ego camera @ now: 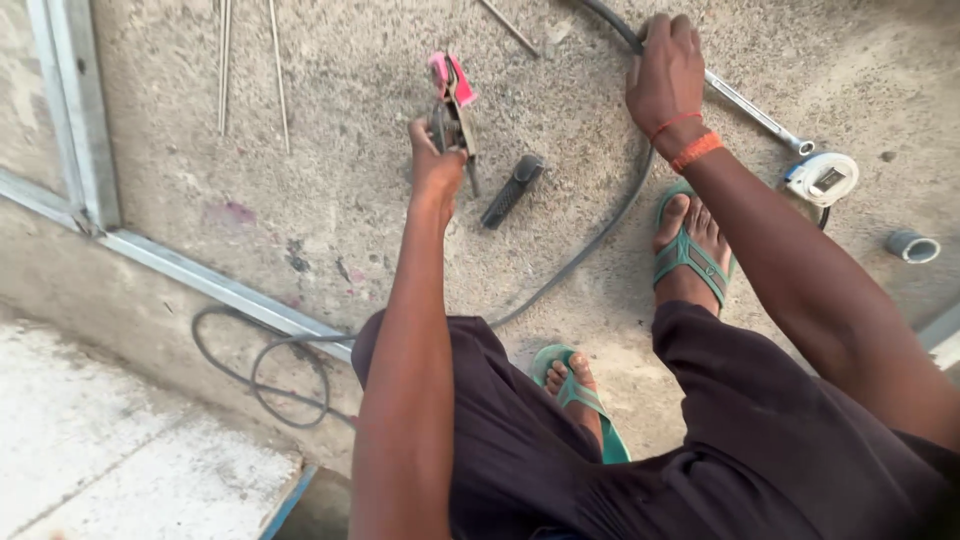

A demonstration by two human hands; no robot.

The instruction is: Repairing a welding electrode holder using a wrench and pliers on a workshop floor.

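- Down on the concrete floor [350, 120], the left hand [437, 165] is clenched round a pink-tipped clamp tool [455, 105], lifted just above the floor.
- The right hand [665, 75] presses fingers-closed onto a grey cable [590, 240] near the floor's far edge.
- One black handle [513, 188] lies between the hands.
- One spanner [755, 110], one tape measure [822, 177] and one pipe stub [912, 245] lie to the right.
- Three thin rods [224, 70] lie far left.
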